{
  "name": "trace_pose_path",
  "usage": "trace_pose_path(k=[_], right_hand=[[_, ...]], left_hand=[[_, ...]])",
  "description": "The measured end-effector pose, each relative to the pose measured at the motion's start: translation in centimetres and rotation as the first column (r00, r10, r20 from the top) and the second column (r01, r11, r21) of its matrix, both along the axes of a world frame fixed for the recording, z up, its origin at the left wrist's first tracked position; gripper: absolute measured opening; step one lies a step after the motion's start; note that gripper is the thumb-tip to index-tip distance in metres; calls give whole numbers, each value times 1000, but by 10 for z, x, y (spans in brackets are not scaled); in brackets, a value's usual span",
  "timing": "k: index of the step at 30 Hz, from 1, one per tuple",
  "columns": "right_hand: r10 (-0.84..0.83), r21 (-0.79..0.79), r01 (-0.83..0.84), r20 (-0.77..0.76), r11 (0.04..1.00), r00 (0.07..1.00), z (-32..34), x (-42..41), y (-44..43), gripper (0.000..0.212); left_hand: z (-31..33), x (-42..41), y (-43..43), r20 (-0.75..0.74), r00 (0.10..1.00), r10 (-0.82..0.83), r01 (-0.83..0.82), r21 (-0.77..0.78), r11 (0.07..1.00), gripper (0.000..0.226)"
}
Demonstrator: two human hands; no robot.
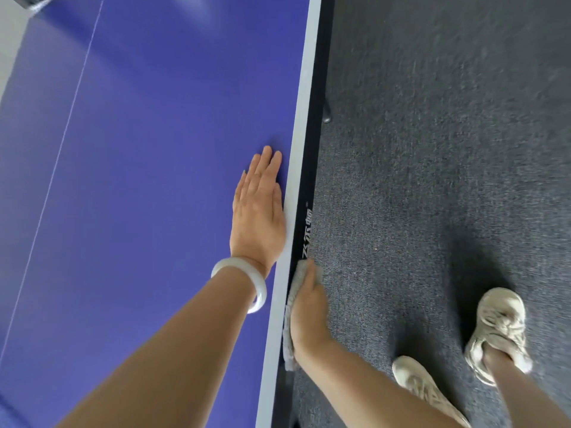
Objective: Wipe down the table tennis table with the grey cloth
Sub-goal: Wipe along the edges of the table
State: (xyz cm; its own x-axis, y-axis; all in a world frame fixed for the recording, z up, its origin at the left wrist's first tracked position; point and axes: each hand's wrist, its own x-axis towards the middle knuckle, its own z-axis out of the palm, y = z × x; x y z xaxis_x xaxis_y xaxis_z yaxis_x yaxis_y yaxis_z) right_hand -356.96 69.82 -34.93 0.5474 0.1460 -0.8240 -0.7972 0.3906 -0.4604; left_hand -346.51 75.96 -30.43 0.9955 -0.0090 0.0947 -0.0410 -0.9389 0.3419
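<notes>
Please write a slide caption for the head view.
Right hand presses grey cloth against the side of the table; left hand rests flat on top.

Left hand (pixel 258 208) flat on table (pixel 139 149), beside its right edge. Nearer, right hand (pixel 309 313) presses cloth (pixel 289 347) against table's side. Shoes (pixel 497 329) on floor (pixel 432 149), near right.

Smooth, faintly glossy table top (pixel 154 180); soft matt grey cloth (pixel 289 332); rough carpet (pixel 432 180).

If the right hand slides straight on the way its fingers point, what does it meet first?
Nothing solid: the right hand and grey cloth face bare side rail with printed lettering. The leg beyond looks underneath.
</notes>
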Motion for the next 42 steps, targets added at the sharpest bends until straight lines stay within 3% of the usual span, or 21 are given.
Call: trace_pose_path(k=[3,6,9,13,16,21,26,35,37,40,42], right_hand=[[-44,-143,67,158,987,986,7,65,-10,51],[-58,-183,123,328,975,943,22,98,-15,53],[9,-201,77,395,977,919,18,44,-10,32],[114,-239,-22,382,971,917,8,-12,-6,44],[95,-234,-17,328,972,940,6,-3,-6,48],[71,-220,4,331,976,941,6,-5,-2,52],[95,-229,-16,340,973,935,5,-5,-5,53],[54,-219,21,331,976,942,14,-20,-4,59],[29,-223,52,346,973,938,17,-52,1,52],[3,-179,68,372,981,928,20,-120,12,25],[-24,-126,78,387,989,922,21,-166,16,35]], left_hand=[[-2,-3,0,21,999,34,-32,-107,994,46],[-2,-7,2,15,995,96,-88,-261,961,47],[0,-6,4,-6,991,132,-125,-367,922,51],[7,-8,12,-88,988,126,-152,-438,886,53],[11,-44,19,-129,989,68,-114,-395,911,52],[6,-156,35,-90,996,20,-35,-165,986,46],[3,-218,32,-110,993,42,-39,27,999,53],[1,-216,31,-100,993,60,-56,40,998,54],[2,-216,31,-94,993,71,-70,14,997,51],[2,-218,32,-72,996,57,-58,-8,998,50],[1,-218,33,-48,997,58,-60,-44,997,53]])
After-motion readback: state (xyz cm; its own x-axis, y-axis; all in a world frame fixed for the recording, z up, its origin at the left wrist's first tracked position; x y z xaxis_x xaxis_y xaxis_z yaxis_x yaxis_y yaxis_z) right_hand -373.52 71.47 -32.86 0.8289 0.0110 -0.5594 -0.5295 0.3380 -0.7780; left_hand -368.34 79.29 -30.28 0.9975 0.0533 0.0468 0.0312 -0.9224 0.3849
